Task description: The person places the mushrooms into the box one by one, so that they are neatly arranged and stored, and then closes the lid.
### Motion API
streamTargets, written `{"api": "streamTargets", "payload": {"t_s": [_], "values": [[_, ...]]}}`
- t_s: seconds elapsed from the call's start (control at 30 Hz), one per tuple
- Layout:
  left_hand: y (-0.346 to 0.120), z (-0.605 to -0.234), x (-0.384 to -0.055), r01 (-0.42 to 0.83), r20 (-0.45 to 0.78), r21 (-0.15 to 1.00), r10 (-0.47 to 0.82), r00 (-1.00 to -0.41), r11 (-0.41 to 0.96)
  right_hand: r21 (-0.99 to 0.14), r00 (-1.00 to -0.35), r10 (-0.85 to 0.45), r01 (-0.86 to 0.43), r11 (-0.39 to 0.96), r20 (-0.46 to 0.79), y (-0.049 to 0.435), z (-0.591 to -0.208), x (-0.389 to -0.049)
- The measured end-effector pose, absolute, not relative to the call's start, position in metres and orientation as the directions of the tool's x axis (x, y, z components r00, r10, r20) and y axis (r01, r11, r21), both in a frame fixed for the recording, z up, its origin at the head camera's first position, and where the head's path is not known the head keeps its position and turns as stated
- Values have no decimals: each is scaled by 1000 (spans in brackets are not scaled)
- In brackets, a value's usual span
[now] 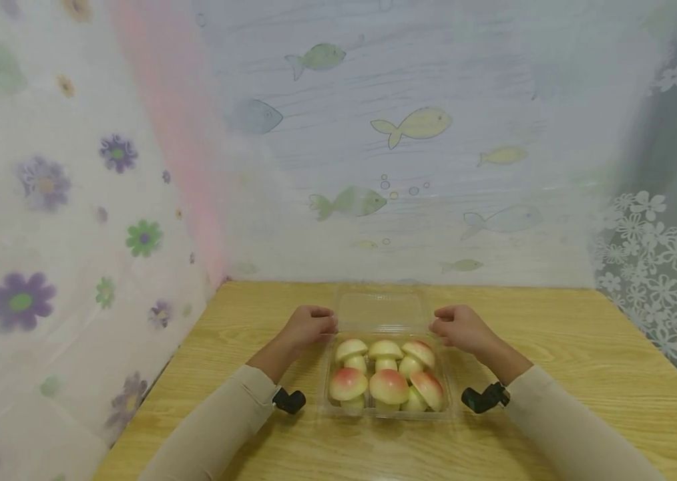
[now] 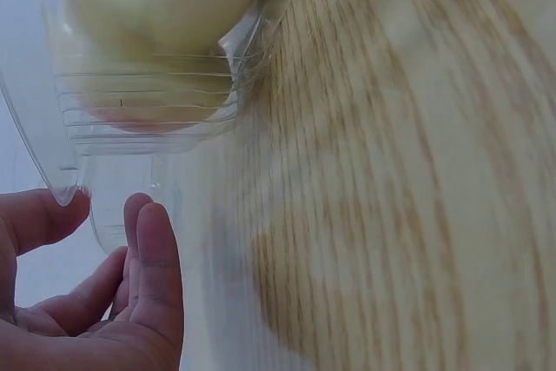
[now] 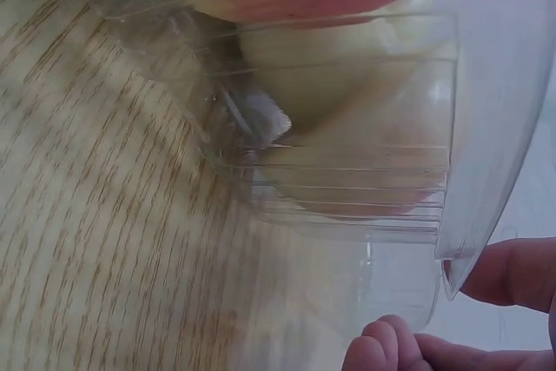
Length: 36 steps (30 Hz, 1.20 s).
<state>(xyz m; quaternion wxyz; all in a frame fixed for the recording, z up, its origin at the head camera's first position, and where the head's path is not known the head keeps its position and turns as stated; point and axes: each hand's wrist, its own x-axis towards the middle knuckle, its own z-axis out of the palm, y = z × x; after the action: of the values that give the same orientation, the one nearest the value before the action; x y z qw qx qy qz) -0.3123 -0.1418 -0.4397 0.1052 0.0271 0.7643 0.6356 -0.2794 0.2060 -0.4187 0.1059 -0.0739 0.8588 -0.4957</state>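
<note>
A clear plastic clamshell box stands on the table, its lid swung back on the far side. Inside are several mushroom-shaped pieces, cream with red-tinted caps. At the box's far left corner, my left hand grips the plastic near the hinge. My right hand does the same at the far right corner. Each wrist view has the thumb against the rim corner, with fingers bent around below the lid side.
The wood-grain table runs back to a sheet printed with fish. Flower-patterned sheets hang on the left and right. A small dark device sits at each wrist.
</note>
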Motion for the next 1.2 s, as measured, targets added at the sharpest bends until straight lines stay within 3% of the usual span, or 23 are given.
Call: {"api": "streamTargets", "payload": {"t_s": [0.57, 1.2], "values": [[-142, -433, -312, -53, -79, 989, 187, -979, 140, -848, -983, -173, -45, 529, -55, 204, -414, -278], [-143, -431, -314, 25, 1, 985, 137, -991, 173, -840, -992, -116, -103, 533, 48, 207, -415, -282]]}}
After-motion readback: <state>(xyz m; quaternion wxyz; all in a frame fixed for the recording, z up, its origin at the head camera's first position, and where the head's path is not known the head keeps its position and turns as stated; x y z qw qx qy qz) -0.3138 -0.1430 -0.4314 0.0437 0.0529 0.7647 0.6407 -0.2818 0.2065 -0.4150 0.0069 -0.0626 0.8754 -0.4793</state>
